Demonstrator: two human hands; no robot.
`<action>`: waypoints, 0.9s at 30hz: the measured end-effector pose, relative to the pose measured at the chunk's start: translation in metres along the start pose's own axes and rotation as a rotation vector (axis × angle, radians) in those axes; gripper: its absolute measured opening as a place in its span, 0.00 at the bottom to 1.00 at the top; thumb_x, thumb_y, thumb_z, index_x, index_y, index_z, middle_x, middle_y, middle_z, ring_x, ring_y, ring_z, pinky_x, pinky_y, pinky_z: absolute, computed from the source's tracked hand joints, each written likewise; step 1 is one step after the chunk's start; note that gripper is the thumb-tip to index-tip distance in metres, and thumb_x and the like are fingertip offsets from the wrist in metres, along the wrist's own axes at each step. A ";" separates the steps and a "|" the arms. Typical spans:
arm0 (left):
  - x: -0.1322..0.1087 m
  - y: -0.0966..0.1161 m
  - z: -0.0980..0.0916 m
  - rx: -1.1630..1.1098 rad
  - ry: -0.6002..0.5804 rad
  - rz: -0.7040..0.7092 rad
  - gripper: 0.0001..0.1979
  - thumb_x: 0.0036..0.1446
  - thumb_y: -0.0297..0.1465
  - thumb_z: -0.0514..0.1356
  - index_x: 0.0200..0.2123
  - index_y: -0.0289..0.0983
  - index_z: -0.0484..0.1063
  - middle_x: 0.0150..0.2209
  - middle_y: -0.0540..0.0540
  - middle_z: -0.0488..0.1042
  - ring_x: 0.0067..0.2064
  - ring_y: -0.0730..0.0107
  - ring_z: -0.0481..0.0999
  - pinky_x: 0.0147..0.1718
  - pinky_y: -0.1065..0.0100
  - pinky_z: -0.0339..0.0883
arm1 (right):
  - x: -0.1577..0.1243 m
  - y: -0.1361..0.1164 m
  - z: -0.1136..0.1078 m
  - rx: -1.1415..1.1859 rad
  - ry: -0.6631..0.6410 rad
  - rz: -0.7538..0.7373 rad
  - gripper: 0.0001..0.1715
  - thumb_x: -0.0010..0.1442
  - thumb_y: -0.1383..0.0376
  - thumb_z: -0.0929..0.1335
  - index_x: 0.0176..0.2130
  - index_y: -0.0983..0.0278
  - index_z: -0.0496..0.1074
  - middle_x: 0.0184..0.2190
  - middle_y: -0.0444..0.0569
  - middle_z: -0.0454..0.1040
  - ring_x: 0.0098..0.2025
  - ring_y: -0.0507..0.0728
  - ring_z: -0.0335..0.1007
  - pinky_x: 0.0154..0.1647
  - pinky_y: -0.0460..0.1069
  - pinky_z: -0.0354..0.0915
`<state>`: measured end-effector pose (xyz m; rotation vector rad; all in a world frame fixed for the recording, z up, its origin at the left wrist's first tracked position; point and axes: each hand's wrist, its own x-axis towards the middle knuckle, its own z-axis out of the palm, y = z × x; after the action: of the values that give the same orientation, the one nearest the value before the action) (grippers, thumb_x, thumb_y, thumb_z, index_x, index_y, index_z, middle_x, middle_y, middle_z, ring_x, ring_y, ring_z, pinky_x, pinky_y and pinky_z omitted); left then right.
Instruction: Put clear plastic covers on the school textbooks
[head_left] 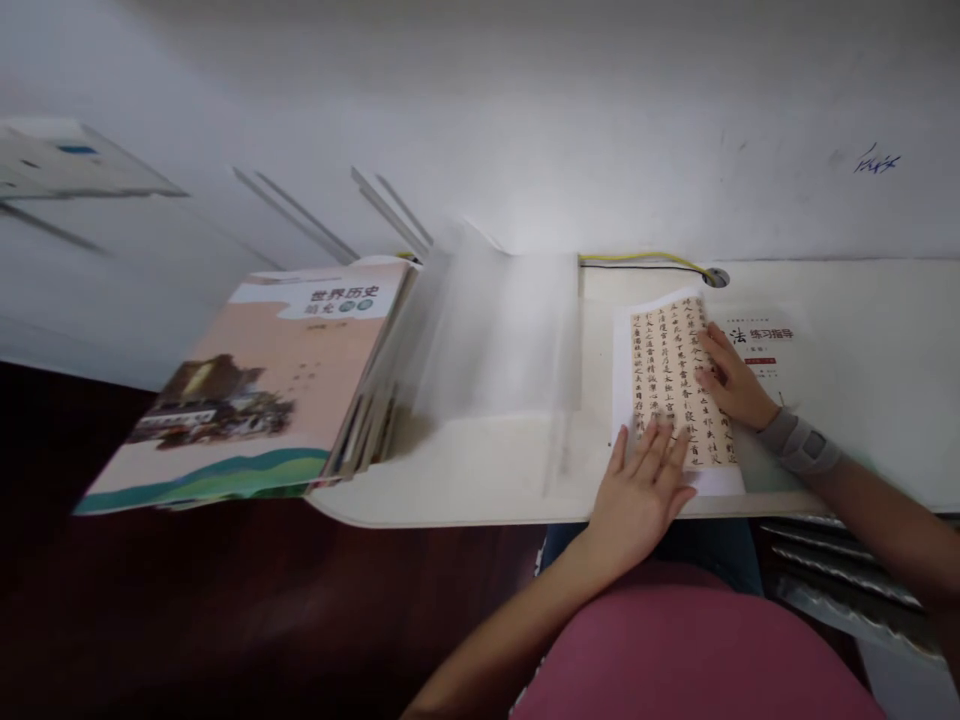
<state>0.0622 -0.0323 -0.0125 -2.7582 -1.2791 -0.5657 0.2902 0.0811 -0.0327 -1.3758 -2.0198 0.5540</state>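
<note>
Calligraphy page (660, 375) under both our hands, lower end near the front edge of the surface (892, 310).
Our left hand (634, 500) lies flat on its lower part, fingers slightly spread, gripping nothing; our right hand (739, 385) half-curls at its right side, can't tell if it pinches paper. Best we press lightly and evenly to avoid creases. Booklet cover (772, 335) shows just right; history book (322, 350) sits at the surface's left end.

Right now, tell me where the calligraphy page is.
In the head view, the calligraphy page is right of centre on the white table, with the left hand and right hand on it.
</note>
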 end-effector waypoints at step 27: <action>0.004 0.012 0.014 0.040 -0.068 -0.030 0.42 0.57 0.56 0.42 0.61 0.28 0.57 0.60 0.30 0.60 0.63 0.49 0.58 0.60 0.41 0.43 | 0.001 -0.004 0.006 -0.181 -0.031 -0.188 0.37 0.62 0.54 0.61 0.66 0.60 0.48 0.68 0.50 0.42 0.67 0.65 0.40 0.64 0.63 0.52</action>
<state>0.0773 -0.0344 -0.0228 -2.7528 -1.3322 -0.4474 0.2831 0.0808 -0.0347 -1.2664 -2.2412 0.3179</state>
